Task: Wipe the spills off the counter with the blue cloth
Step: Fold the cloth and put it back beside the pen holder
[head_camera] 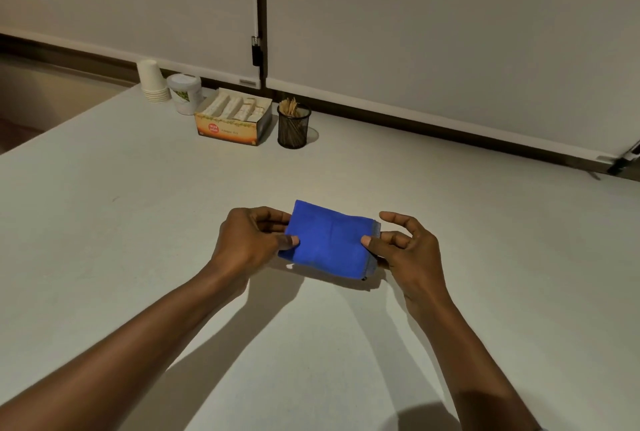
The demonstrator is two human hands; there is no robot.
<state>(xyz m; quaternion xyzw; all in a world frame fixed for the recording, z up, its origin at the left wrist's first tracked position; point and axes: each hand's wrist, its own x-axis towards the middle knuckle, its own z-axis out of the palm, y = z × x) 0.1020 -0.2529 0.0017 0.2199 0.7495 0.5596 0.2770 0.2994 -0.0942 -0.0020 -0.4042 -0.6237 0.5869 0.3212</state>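
Observation:
A folded blue cloth (329, 239) is held just above the pale counter (104, 222), near its middle. My left hand (251, 240) pinches the cloth's left edge, thumb on top. My right hand (405, 247) pinches the right edge with thumb and a finger, the other fingers spread. The cloth casts a shadow on the counter below it. I see no clear spill on the surface; a faint small mark (115, 199) lies at the left.
At the back of the counter stand a stack of paper cups (151, 81), a white lidded jar (184, 93), an open tea-bag box (232, 117) and a black mesh holder of sticks (293, 125). White cabinet doors (415, 21) rise behind. The counter's left edge (62, 122) drops off.

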